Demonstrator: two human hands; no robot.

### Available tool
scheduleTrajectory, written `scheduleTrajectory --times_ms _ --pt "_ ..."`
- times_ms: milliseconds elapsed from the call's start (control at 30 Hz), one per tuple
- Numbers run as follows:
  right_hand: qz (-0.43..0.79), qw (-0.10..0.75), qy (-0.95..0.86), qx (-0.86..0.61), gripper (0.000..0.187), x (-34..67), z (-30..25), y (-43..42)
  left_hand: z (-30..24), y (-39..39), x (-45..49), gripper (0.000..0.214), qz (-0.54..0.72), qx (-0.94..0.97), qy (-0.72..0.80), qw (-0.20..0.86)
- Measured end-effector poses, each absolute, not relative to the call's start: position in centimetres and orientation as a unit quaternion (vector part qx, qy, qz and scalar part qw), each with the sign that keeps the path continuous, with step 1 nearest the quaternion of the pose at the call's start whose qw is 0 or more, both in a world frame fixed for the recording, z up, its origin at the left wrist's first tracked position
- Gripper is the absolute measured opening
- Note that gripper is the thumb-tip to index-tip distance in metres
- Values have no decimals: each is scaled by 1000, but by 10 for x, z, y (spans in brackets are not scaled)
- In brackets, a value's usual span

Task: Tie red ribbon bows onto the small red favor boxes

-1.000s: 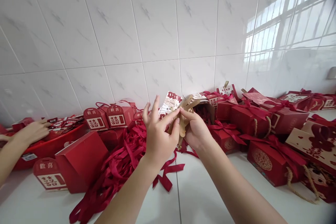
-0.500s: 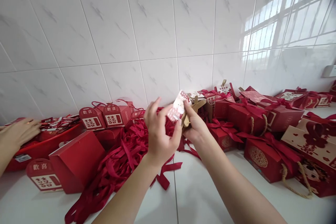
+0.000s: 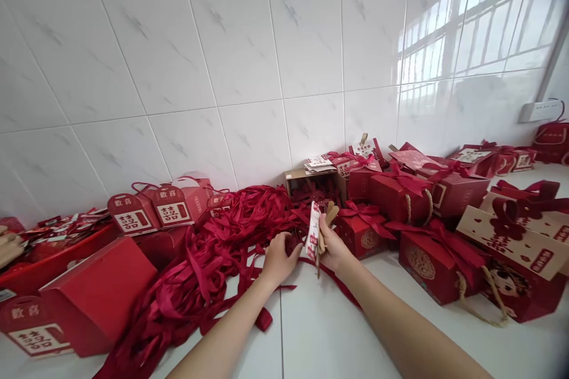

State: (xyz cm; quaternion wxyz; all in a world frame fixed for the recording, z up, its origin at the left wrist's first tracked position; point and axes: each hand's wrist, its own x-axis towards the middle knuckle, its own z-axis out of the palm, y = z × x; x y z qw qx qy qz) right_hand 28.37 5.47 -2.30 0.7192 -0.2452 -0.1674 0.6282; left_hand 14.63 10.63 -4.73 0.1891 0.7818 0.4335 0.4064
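R hand is closed w/ thumb against a printed card & some gold strips, all held up over the counter, approx. mid-view, nearer than an open cardboard box by the wall. L hand is half-curled just L of the card, fingers bent nr dk red ribbon; can't tell if it's gripping any. Big red ribbon pile sits L of both, w/ bow-tied boxes to the R & another person's hand at a red basin, far L.
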Motion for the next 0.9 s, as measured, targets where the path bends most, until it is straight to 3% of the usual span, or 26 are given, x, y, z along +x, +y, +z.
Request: scheduleTrajectory --times_ms 100,333,667,900 --pt "649 703 -151 -247 39 289 -39 50 -59 114 150 42 387 770 477 174" --pt "658 701 -118 -250 36 288 -46 60 -59 125 142 13 413 749 477 201" --pt "585 740 -83 -321 27 289 -54 68 -56 124 131 23 546 673 398 299" --pt "528 763 -86 -362 24 284 -65 72 -21 98 136 17 620 664 360 212"
